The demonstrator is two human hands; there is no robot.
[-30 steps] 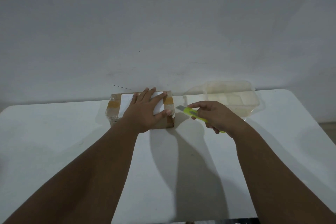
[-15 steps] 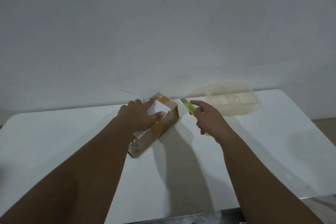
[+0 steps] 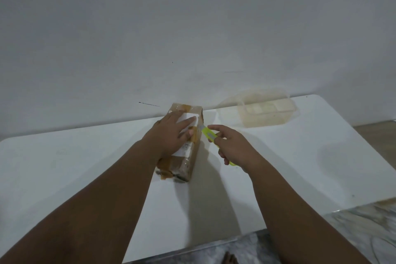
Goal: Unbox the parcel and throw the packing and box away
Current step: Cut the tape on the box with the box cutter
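A brown cardboard parcel (image 3: 182, 164), wrapped in tape and bearing a white label, lies lengthwise on the white table (image 3: 85, 156), its long axis pointing away from me. My left hand (image 3: 171, 135) presses flat on the parcel's top with straight fingers. My right hand (image 3: 233, 146) grips a yellow-green utility knife (image 3: 209, 133). The knife's blade tip touches the parcel's right side near the top edge.
A clear plastic container (image 3: 265, 111) stands at the back right of the table by the grey wall. The table's front edge runs along the bottom, with marbled floor (image 3: 364, 221) beyond it on the right.
The parcel has turned from lying crosswise to pointing away from me under my left hand. My right hand has brought the knife's blade up against the parcel's right side.
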